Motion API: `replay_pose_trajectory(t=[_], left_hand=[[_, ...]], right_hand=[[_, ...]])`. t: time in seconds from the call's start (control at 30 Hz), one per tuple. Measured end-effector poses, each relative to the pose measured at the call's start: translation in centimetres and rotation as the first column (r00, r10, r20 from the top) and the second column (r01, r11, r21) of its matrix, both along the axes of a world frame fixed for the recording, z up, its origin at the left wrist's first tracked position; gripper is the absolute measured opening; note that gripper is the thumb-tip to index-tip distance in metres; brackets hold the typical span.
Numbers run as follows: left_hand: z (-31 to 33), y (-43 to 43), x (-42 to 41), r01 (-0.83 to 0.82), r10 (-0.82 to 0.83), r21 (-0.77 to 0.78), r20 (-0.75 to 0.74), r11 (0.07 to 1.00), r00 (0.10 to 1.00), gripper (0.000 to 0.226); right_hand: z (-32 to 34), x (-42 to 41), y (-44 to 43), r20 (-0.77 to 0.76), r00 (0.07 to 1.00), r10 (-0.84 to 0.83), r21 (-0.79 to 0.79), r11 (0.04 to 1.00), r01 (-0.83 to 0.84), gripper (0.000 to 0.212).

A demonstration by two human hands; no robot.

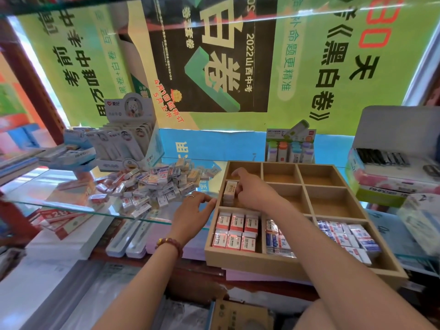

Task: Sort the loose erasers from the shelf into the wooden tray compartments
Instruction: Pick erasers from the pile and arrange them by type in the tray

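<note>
Glass forms the shelf [47,184] I am looking down on. At its left-centre lies the pile of loose erasers [152,184], too jumbled for me to count. Just right of the pile sits the left hand [192,213], fingers bent, tips at the left wall of the wooden tray [250,260]; I cannot tell whether it grips the wall or only touches it.

The tray has nine compartments, three rows of three. The right hand [254,192] is inside the middle-left compartment, fingers curled onto the cream eraser [229,188]. That eraser tops a short stack against the compartment's left wall, immediately left of the hand.

- Front-left compartment: six red-and-white erasers [235,231], two rows of three.
- Front-middle compartment: blue-and-white erasers [276,236], partly hidden by the right forearm; count not readable.
- Front-right compartment: loosely laid erasers [345,234]; count uncertain.

Behind the pile stands one pen display box [128,139]. Behind the tray stands one small display carton [290,148]. A green poster [321,55] with printed characters covers the rear wall.
</note>
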State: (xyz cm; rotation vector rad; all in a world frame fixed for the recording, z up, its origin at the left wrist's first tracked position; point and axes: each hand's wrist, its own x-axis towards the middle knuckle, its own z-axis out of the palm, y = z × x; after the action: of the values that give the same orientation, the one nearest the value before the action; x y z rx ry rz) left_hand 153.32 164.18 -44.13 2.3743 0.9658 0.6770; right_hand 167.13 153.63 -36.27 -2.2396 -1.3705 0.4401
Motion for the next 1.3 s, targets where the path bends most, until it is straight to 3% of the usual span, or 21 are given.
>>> replay_pose_trajectory(t=[0.17, 0.23, 0.3, 0.4, 0.5, 0.57, 0.63, 0.73, 0.83, 0.93, 1.1, 1.3], left_hand=[[0.4, -0.1, -0.1, 0.017, -0.019, -0.058, -0.019, 0.998, 1.000, 0.019], [0.8, 0.0, -0.5, 0.057, -0.038, -0.157, 0.123, 0.986, 0.992, 0.007], [1.2, 0.4, -1.6, 0.018, 0.036, -0.189, 0.280, 0.982, 0.959, 0.018], [1.7, 1.9, -4.3, -0.168, 0.167, -0.025, 0.330, 0.985, 0.929, 0.024], [2.6, 4.5, -6.7, -0.328, 0.270, 0.228, 0.249, 0.917, 0.930, 0.026], [3.6, 6.0, -7.6, -0.348, 0.302, 0.303, 0.189, 0.887, 0.934, 0.029], [4.4, 7.0, -7.6, -0.291, 0.274, 0.370, 0.098, 0.882, 0.957, 0.030], [5.2, 7.2, -5.6, -0.067, 0.123, 0.469, -0.091, 0.880, 0.988, 0.027], [5.0, 7.0, -2.5, 0.079, 0.065, 0.518, -0.255, 0.852, 0.965, 0.021], [4.8, 7.5, 0.6, 0.074, 0.144, 0.575, -0.324, 0.815, 0.935, 0.023], [3.8, 8.2, 3.7, 0.133, 0.295, 0.562, -0.603, 0.816, 0.741, 0.050], [3.3, 8.6, 3.7, 0.161, 0.281, 0.594, -0.580, 0.788, 0.765, 0.040]], right_hand=[[1.0, -0.2, -0.4, 0.057, 0.996, -0.065, 0.117, 0.991, 0.058, 0.048], [1.7, -0.8, -0.4, 0.093, 0.994, -0.062, 0.178, 0.983, 0.045, 0.041], [2.5, -1.6, -0.3, 0.125, 0.992, -0.021, 0.224, 0.974, -0.008, 0.037], [4.1, -3.2, -0.2, 0.062, 0.995, 0.084, 0.307, 0.947, -0.099, 0.036], [5.8, -4.4, -0.4, -0.178, 0.968, 0.175, 0.460, 0.885, -0.075, 0.038], [6.3, -4.9, -0.6, -0.178, 0.964, 0.200, 0.496, 0.864, -0.087, 0.039], [6.3, -5.1, -0.9, -0.126, 0.972, 0.199, 0.482, 0.869, -0.116, 0.039], [5.6, -4.3, -0.8, -0.073, 0.987, 0.143, 0.426, 0.899, -0.099, 0.037], [4.1, -2.9, -0.1, -0.095, 0.994, 0.062, 0.361, 0.932, -0.024, 0.034], [2.0, -1.6, 0.5, -0.143, 0.990, -0.005, 0.293, 0.955, 0.047, 0.035], [0.3, 0.5, 0.7, -0.143, 0.987, -0.077, 0.220, 0.970, 0.107, 0.030], [0.1, 1.5, 0.9, -0.101, 0.990, -0.098, 0.216, 0.969, 0.118, 0.029]])
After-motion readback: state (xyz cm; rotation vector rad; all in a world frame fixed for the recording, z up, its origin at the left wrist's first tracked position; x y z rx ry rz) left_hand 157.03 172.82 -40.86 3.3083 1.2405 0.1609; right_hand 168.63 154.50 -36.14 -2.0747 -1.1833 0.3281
